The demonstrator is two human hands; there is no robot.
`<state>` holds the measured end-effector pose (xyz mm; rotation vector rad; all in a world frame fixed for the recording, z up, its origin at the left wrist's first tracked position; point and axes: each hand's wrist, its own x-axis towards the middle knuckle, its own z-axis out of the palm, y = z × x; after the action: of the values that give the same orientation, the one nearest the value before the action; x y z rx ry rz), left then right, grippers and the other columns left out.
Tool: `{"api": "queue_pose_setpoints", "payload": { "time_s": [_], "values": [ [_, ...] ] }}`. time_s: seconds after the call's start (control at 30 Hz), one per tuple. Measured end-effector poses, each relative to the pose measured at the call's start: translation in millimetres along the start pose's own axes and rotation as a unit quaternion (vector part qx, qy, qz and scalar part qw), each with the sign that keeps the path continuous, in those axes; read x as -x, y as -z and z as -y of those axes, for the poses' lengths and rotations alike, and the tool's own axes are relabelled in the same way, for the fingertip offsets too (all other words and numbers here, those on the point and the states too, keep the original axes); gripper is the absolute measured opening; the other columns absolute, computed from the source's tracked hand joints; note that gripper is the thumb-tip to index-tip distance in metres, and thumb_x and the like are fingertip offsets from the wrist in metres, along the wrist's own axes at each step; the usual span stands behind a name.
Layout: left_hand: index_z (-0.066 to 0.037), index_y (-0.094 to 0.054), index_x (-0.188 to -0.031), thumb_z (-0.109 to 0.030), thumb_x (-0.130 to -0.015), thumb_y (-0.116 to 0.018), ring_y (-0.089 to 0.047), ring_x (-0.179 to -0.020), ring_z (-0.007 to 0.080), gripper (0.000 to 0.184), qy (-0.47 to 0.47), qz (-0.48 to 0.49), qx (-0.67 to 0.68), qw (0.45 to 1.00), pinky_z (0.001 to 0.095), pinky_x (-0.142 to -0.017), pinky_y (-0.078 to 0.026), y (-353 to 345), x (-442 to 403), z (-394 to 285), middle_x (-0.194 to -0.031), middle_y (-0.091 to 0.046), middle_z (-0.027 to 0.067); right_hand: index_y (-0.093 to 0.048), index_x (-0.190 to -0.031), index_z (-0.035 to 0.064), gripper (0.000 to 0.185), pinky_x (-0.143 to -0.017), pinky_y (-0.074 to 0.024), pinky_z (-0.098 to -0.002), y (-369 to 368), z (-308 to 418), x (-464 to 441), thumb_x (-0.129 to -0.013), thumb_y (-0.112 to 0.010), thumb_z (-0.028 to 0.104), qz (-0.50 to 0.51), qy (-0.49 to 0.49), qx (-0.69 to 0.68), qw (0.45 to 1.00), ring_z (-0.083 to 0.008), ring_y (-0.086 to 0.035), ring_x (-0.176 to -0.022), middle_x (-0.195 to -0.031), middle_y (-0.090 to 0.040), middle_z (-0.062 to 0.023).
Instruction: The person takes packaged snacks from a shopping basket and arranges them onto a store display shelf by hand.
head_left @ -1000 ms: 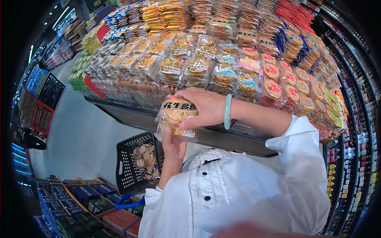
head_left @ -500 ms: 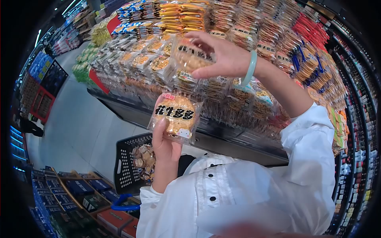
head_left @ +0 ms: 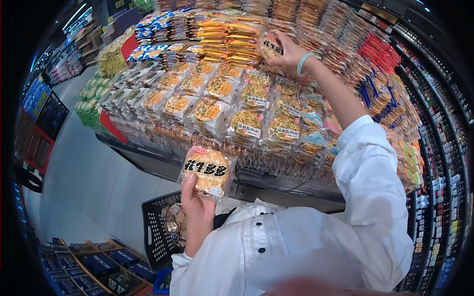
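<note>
My left hand (head_left: 197, 206) grips a round packaged biscuit (head_left: 206, 173) in a clear wrapper with bold black characters and a red label, thumb over its front. It is held up in front of the display's near edge, above the basket. Reaching to the upper rows, my right hand (head_left: 291, 55) has its fingers around the edge of a second packaged biscuit (head_left: 269, 48) with similar black lettering. This one is beside the stack of yellow-orange packets (head_left: 229, 42). Below it lie rows of wrapped seeded biscuits (head_left: 247, 123).
A black perforated shopping basket (head_left: 149, 219) with small wrapped items stands below my left hand. Red bags (head_left: 377, 52) and bottle-lined shelves (head_left: 439, 163) are on the right. Blue boxes (head_left: 98, 264) fill a low shelf at lower left. Pale floor (head_left: 94, 182) runs along the left.
My right hand has moved away from me and to the right with its biscuit, up toward the back rows. My left hand still holds its biscuit, now slightly lower in view.
</note>
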<state>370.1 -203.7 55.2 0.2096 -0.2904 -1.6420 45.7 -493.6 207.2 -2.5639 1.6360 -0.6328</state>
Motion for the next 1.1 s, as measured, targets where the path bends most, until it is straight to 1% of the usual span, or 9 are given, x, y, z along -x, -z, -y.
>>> {"api": "queue_pose_setpoints", "payload": {
  "time_s": [0.07,0.3,0.4,0.53,0.67,0.8,0.83,0.97,1.1],
  "values": [
    [-0.001,-0.034,-0.142,-0.021,-0.090,-0.055,-0.041,-0.131,0.0362,0.059,-0.004,-0.013,-0.015,1.000,0.0701,-0.105,-0.027,11,-5,0,-0.142,-0.042,0.0190,-0.013,-0.149,0.0090,0.110,-0.116,-0.0230,-0.0449,-1,-1,3,-0.069,-0.080,0.044,0.025,-0.011,0.010,1.000,-0.0353,-0.021,-0.142,-0.154,-0.017,-0.0202],
    [-0.005,-0.032,-0.145,-0.020,-0.091,-0.052,-0.045,-0.129,0.0334,0.060,0.006,0.001,-0.063,0.998,0.0579,-0.107,-0.035,7,-12,-3,-0.141,-0.044,0.0171,-0.014,-0.149,0.0065,0.111,-0.116,-0.0243,-0.0397,-3,-10,1,-0.068,-0.080,0.044,0.103,-0.059,0.057,0.991,-0.0333,-0.022,-0.142,-0.154,-0.020,-0.0206],
    [-0.005,-0.031,-0.145,-0.021,-0.091,-0.052,-0.046,-0.128,0.0327,0.060,0.010,0.007,-0.054,0.998,0.0562,-0.106,-0.036,7,-14,-4,-0.141,-0.044,0.0173,-0.015,-0.149,0.0066,0.109,-0.116,-0.0245,-0.0391,-8,-20,-7,-0.070,-0.079,0.045,0.109,-0.063,0.093,0.988,-0.0326,-0.023,-0.142,-0.154,-0.020,-0.0200],
    [-0.001,-0.033,-0.143,-0.017,-0.090,-0.054,-0.049,-0.125,0.0318,0.059,0.008,-0.009,-0.030,0.999,0.0484,-0.106,-0.040,9,-14,-4,-0.137,-0.048,0.0194,-0.017,-0.150,0.0091,0.105,-0.116,-0.0241,-0.0405,-12,-18,-9,-0.072,-0.078,0.046,0.132,-0.071,0.126,0.981,-0.0325,-0.023,-0.142,-0.155,-0.020,-0.0174],
    [-0.001,-0.034,-0.142,-0.016,-0.091,-0.054,-0.050,-0.124,0.0313,0.057,0.012,0.007,0.007,1.000,0.0475,-0.106,-0.040,6,-13,-3,-0.136,-0.048,0.0193,-0.017,-0.151,0.0128,0.098,-0.116,-0.0245,-0.0416,-15,-32,-19,-0.078,-0.076,0.038,0.192,-0.068,0.096,0.974,-0.0314,-0.022,-0.142,-0.155,-0.020,-0.0148],
    [-0.001,-0.034,-0.142,-0.016,-0.091,-0.054,-0.050,-0.124,0.0317,0.057,0.009,0.000,0.006,1.000,0.0481,-0.107,-0.039,7,-9,-1,-0.137,-0.048,0.0191,-0.025,-0.149,0.0144,0.088,-0.114,-0.0310,-0.0425,-14,-2,-23,-0.080,-0.075,0.034,0.219,-0.078,0.241,0.942,-0.0315,-0.034,-0.137,-0.149,-0.034,-0.0143],
    [-0.001,-0.034,-0.142,-0.017,-0.090,-0.054,-0.050,-0.125,0.0318,0.057,-0.005,-0.015,-0.006,1.000,0.0483,-0.107,-0.039,9,-7,0,-0.137,-0.048,0.0191,-0.029,-0.148,0.0136,0.085,-0.113,-0.0330,-0.0438,-15,5,-22,-0.080,-0.074,0.034,0.223,-0.074,0.264,0.936,-0.0323,-0.039,-0.134,-0.146,-0.040,-0.0138],
    [0.000,-0.035,-0.141,-0.017,-0.090,-0.054,-0.048,-0.126,0.0322,0.057,-0.017,-0.030,-0.020,0.999,0.0495,-0.108,-0.038,20,-3,1,-0.138,-0.047,0.0187,-0.031,-0.147,0.0149,0.086,-0.110,-0.0359,-0.0439,-15,2,-20,-0.078,-0.075,0.039,0.223,-0.053,0.255,0.939,-0.0343,-0.040,-0.132,-0.144,-0.043,-0.0146],
    [0.001,-0.038,-0.139,-0.018,-0.092,-0.052,-0.047,-0.126,0.0321,0.052,-0.031,-0.047,-0.014,0.998,0.0496,-0.108,-0.037,20,2,1,-0.138,-0.047,0.0187,-0.031,-0.147,0.0169,0.085,-0.110,-0.0362,-0.0441,-9,-2,-14,-0.078,-0.074,0.041,0.210,-0.083,0.200,0.953,-0.0336,-0.042,-0.132,-0.147,-0.039,-0.0129]
  ]
}}
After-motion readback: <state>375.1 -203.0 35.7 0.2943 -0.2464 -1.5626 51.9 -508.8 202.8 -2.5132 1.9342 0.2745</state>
